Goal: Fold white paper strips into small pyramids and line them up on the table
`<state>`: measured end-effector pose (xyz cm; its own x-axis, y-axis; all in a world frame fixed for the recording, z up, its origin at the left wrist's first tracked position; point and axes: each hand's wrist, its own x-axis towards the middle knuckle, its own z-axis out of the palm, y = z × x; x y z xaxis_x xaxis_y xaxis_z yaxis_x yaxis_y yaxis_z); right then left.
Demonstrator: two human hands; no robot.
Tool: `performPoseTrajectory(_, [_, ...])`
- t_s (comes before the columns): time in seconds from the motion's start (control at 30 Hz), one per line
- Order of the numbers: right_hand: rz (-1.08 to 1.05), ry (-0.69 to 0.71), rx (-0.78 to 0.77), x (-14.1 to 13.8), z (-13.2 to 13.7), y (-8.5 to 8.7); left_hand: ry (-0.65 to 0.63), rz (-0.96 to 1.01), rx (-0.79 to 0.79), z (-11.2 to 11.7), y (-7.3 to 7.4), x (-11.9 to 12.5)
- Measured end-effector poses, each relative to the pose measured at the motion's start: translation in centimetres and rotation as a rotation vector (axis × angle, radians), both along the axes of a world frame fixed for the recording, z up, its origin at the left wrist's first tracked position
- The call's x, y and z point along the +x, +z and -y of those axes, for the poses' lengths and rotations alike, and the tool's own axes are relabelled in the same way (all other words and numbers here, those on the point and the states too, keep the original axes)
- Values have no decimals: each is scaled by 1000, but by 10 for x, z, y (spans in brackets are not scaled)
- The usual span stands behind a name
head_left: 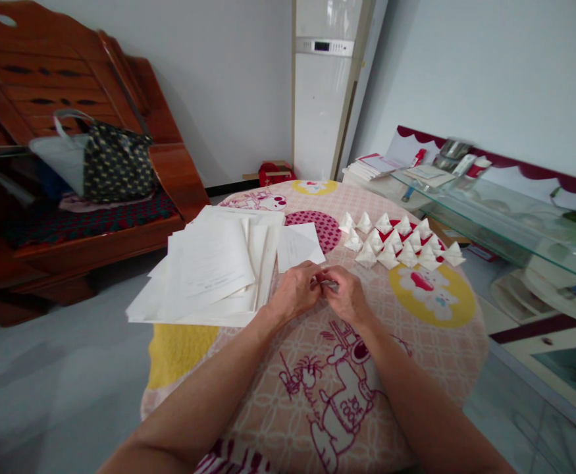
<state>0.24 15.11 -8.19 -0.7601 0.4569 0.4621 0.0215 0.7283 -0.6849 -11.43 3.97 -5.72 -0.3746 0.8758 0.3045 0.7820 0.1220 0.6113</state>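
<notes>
Over the middle of the cloth-covered table [288, 368], my left hand [297, 289] and my right hand [344, 295] meet with fingers pinched together. Between them is a small piece of folded paper [331, 284], mostly hidden by the fingers. Just beyond my left hand lies a loose white paper sheet [298, 245]. A stack of white papers [211, 263], some with faint print, spreads to the left. To the right, several small folded white paper shapes [389, 255] with pointed tops stand in rows.
A wooden bench [169, 158] with a dark patterned bag [117, 161] is at the left. On the right stands a glass-topped cabinet [505, 224] holding books [374, 166] and cups. A tall white air conditioner [322, 99] fills the back corner, near a red bag [275, 173].
</notes>
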Motion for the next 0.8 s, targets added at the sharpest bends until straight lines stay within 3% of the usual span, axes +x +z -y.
performPoseTrajectory(0.3, [-32, -91, -15, 1, 3, 3, 15, -2, -5, -2, -2, -1])
performPoseTrajectory(0.67, [-75, -15, -652, 7, -11, 12, 20, -15, 89, 1, -1, -8])
performPoseTrajectory(0.8, [-129, 46, -810, 9, -11, 17, 39, -12, 116, 2, -1, -10])
